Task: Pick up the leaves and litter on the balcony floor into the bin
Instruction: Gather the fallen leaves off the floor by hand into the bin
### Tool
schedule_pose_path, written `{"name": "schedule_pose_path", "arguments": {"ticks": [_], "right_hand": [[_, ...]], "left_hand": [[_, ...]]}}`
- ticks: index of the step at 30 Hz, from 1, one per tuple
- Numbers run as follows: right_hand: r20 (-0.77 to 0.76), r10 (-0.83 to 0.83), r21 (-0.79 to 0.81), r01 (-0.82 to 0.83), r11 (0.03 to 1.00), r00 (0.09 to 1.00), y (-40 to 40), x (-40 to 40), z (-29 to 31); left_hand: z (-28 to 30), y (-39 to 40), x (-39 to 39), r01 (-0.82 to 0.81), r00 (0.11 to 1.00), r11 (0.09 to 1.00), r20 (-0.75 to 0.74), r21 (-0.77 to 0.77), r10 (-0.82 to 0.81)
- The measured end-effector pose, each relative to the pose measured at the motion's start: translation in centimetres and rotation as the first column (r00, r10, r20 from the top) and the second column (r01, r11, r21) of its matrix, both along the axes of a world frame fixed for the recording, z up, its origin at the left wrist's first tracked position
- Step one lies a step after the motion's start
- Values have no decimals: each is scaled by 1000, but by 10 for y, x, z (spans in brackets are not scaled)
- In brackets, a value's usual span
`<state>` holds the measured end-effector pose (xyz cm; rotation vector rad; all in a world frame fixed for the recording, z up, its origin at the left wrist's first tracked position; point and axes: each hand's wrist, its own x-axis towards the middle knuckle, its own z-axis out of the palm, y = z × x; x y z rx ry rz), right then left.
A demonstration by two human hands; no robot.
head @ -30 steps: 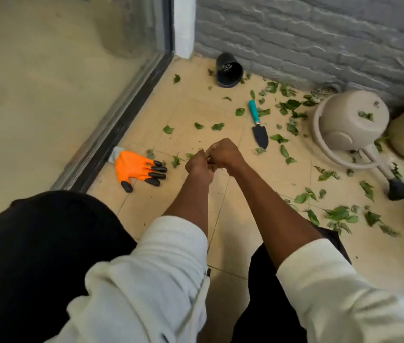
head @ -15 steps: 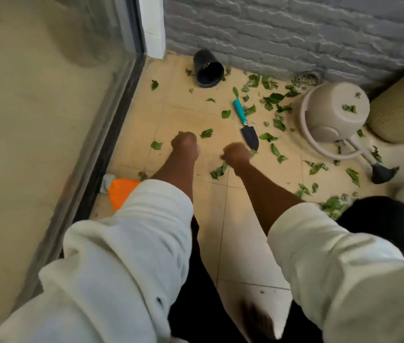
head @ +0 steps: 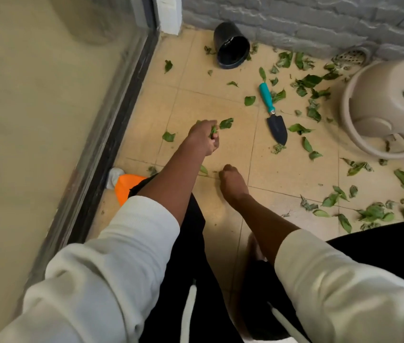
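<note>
On tile floor point(head: 196, 95) — L hand point(head: 202, 138) clutching leaves point(head: 213, 131); R hand point(head: 233, 181) fisted, contents unclear.

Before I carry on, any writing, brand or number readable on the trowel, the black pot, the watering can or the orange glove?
None that can be read.
Trowel: teal handle and dark blade, no visible marking.
Black pot: plain, lying on its side.
Watering can: plain beige, no label visible.
Orange glove: mostly hidden behind the left arm, no print visible.
</note>
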<state>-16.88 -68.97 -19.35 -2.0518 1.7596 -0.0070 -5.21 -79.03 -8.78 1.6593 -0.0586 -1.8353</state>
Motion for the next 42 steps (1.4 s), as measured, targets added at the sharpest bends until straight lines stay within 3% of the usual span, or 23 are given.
{"name": "schedule_pose_path", "arguments": {"ticks": [2,5,7,10,12,16,19,23,25,28,31,34,37,42], "right_hand": [[151,-148,35,145,989,977,-2,8,4],[324,-402,153,372,916,857,-18,32,-4],[360,-450,227,392,892,817,-29,50,-11],[331,-309,156,271,950,892,-27,64,-17],[219,-163,29,160,987,962,-17,61,-20],[131,-20,-52,27,998,991,-5,61,-16],[133,10,3,-11,1000,991,-8,66,-5],[227,-212,232,158,960,951,-31,70,4],[287,-279,356,168,919,916,-44,79,7],[259,-111,432,-12,902,959,-44,95,10],[145,51,331,-97,939,988,-23,104,0],[133,65,193,-90,977,989,-6,106,-7],[112,107,162,-124,979,988,-3,107,-5],[168,392,99,-411,906,905,-6,120,-4]], "left_hand": [[2,-7,8,-6,1000,1000,-21,-18,5],[1,-13,18,-16,999,1000,-32,-21,15],[2,-14,24,-41,998,999,-50,-24,39],[8,-15,33,-69,995,995,-74,-67,64],[10,-15,43,-96,992,991,-91,-89,88],[4,-12,74,-202,977,976,-93,-86,194],[1,-10,97,-274,960,957,-87,-95,266],[3,-8,111,-317,947,942,-90,-115,308],[5,-7,117,-325,945,937,-93,-129,314],[9,-1,126,-349,936,925,-97,-148,337],[10,4,136,-370,929,916,-98,-155,358],[11,9,148,-394,918,906,-98,-152,383],[12,16,159,-426,905,890,-85,-161,417],[20,20,166,-462,887,865,-110,-195,449]]}}
